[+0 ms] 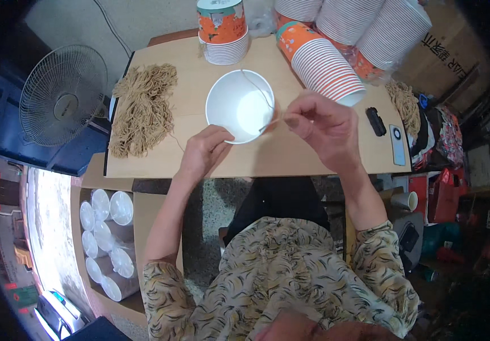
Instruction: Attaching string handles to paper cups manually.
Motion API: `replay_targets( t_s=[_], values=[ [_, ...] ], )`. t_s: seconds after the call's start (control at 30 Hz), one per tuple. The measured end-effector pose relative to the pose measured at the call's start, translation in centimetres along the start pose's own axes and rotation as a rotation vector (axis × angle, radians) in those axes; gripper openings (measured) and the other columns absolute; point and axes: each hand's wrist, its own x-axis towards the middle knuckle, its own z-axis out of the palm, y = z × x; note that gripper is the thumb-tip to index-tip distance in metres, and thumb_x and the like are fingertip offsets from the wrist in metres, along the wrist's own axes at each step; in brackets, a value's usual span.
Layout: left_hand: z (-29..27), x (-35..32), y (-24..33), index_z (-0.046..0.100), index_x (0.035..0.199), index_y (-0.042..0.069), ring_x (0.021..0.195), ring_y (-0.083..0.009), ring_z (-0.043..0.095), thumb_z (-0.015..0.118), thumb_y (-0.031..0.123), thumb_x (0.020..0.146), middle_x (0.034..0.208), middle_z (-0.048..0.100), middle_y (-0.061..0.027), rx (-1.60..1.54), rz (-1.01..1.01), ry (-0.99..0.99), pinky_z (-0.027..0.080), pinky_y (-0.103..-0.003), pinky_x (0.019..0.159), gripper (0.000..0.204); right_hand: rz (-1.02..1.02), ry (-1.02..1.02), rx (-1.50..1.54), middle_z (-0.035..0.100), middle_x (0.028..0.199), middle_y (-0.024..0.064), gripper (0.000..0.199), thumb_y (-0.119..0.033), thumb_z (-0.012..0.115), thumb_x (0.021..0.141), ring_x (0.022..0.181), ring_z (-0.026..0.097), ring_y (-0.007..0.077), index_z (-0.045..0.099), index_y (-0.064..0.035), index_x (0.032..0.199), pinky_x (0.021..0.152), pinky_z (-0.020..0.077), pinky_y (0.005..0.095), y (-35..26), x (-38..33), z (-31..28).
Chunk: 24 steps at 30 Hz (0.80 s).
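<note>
A short-sleeved blouse [290, 267], cream with dark brushstroke pattern, bare forearms.

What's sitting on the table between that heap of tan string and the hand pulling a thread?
In the head view, a white paper bowl lies between the string heap and the right hand; the left hand steadies its rim.

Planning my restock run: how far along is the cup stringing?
Done: nothing strung shows. In hand: the left hand steadies a white paper cup while the right hand pulls a thin string at its rim. Left: stacked cups and a string bundle.
</note>
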Motion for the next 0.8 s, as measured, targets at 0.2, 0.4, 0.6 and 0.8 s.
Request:
replay_targets(
  t_s=[0.2, 0.4, 0.6, 0.8],
  values=[
    [3.4, -3.0, 2.5, 0.073, 0.1, 0.006, 0.078, -0.0243, 0.07, 0.073, -0.004, 0.08, 0.095, 0.069, -0.0076, 0.015, -0.017, 0.074, 0.057, -0.034, 0.066, 0.023, 0.294, -0.067, -0.229, 0.066, 0.08, 0.0028, 0.009, -0.005, 0.069, 0.093, 0.073, 0.061, 0.0067, 0.067, 0.0036, 0.095, 0.068, 0.0508, 0.0249, 4.8, -3.6, 1.5],
    [4.9, -4.6, 4.2, 0.073, 0.101, 0.008, 0.076, -0.0219, 0.07, 0.073, -0.002, 0.08, 0.094, 0.068, -0.0053, 0.084, -0.032, 0.087, 0.057, -0.033, 0.064, 0.023, 0.354, -0.078, -0.327, 0.067, 0.077, 0.0076, 0.011, -0.007, 0.07, 0.092, 0.067, 0.061, 0.0096, 0.066, 0.0035, 0.092, 0.062, 0.0507, 0.0277, 7.3, -6.0, 3.0],
    [5.6, -5.1, 4.7, 0.073, 0.1, 0.01, 0.075, -0.0203, 0.07, 0.074, -0.001, 0.079, 0.094, 0.067, -0.003, 0.129, -0.032, 0.076, 0.057, -0.032, 0.063, 0.024, 0.34, -0.059, -0.427, 0.067, 0.076, 0.0136, 0.012, -0.007, 0.071, 0.089, 0.064, 0.065, 0.0177, 0.066, 0.0037, 0.088, 0.059, 0.0498, 0.0318, 7.8, -6.9, 3.5],
    [5.7, -5.0, 5.1, 0.073, 0.099, 0.011, 0.076, -0.0206, 0.07, 0.075, 0.001, 0.079, 0.095, 0.066, -0.0026, 0.15, -0.028, 0.058, 0.057, -0.033, 0.063, 0.023, 0.299, -0.059, -0.494, 0.067, 0.075, 0.0149, 0.011, -0.008, 0.071, 0.088, 0.063, 0.066, 0.0231, 0.067, 0.0028, 0.087, 0.059, 0.0502, 0.0342, 8.3, -7.2, 3.5]
  ],
)
